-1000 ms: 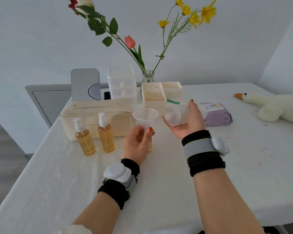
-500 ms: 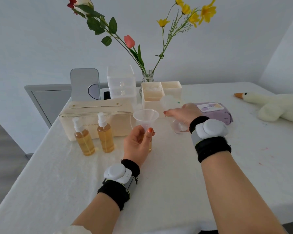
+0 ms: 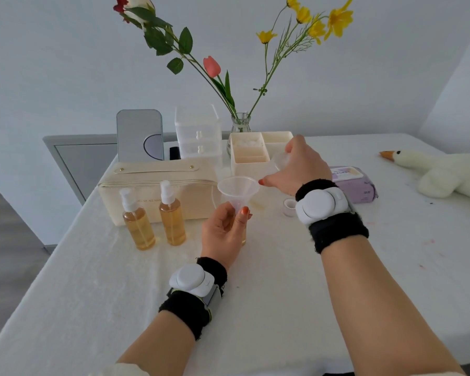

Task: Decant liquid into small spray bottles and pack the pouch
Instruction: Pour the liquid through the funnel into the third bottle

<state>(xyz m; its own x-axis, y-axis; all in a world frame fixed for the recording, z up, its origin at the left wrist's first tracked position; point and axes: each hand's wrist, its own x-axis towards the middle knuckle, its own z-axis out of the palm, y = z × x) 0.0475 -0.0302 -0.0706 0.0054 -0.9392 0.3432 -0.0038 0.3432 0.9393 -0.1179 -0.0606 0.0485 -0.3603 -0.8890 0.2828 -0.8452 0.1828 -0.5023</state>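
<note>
My left hand (image 3: 224,232) pinches the stem of a clear plastic funnel (image 3: 238,187) that stands in a small bottle, which the hand mostly hides. My right hand (image 3: 296,168) grips a large translucent bottle (image 3: 280,160), tipped over with its mouth near the funnel's rim. Two small spray bottles (image 3: 139,222) (image 3: 172,215) with amber liquid and white pump heads stand upright to the left. Behind them lies the cream pouch (image 3: 158,183). A small white cap (image 3: 290,206) sits on the cloth under my right wrist.
A cream compartment tray (image 3: 251,156), a clear drawer unit (image 3: 198,134), a grey mirror (image 3: 139,135) and a glass vase (image 3: 240,123) of flowers stand at the back. A purple wipes pack (image 3: 356,183) and a plush goose (image 3: 440,172) lie to the right.
My right hand turned over and carried the large bottle from beside the funnel up above its rim, tipped toward it. My left hand stayed on the funnel.
</note>
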